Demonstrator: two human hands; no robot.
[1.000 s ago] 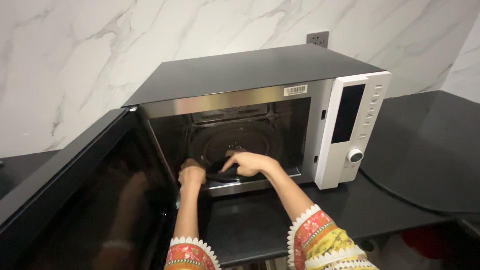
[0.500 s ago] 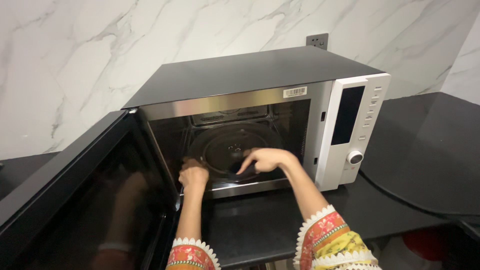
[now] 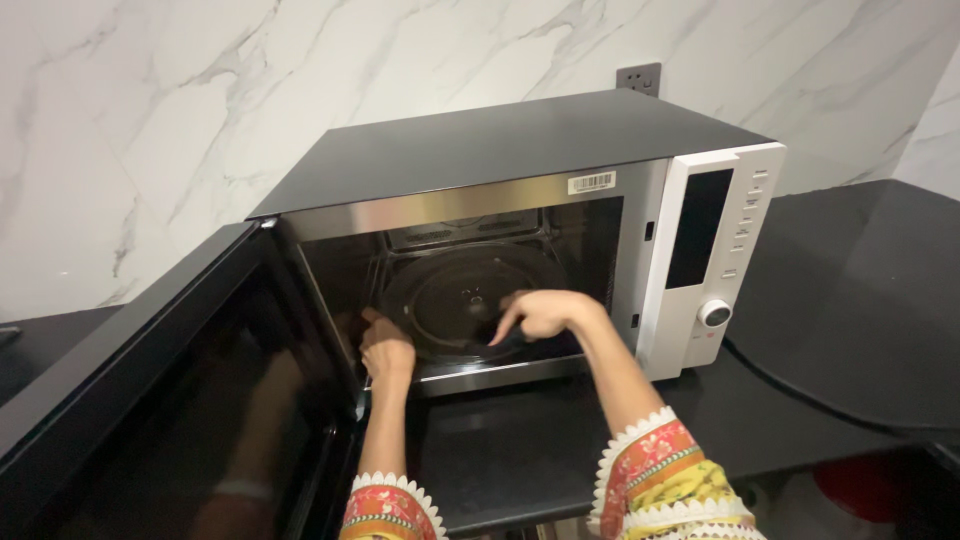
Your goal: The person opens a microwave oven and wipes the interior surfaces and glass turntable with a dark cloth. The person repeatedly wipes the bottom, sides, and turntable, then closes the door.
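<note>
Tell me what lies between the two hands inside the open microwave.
In the head view, the round glass turntable lies between the left hand and the right hand, whose fingers press a dark cloth.

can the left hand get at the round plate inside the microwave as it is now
Probably yes. The door is swung wide open and the left hand is already at the cavity's front edge, beside the plate, with nothing between them.

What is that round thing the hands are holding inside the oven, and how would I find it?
Find the microwave on the black counter, its door swung open. Inside lies a dark glass plate, gripped by the left hand and right hand. It is the only round, flat thing in there.
</note>
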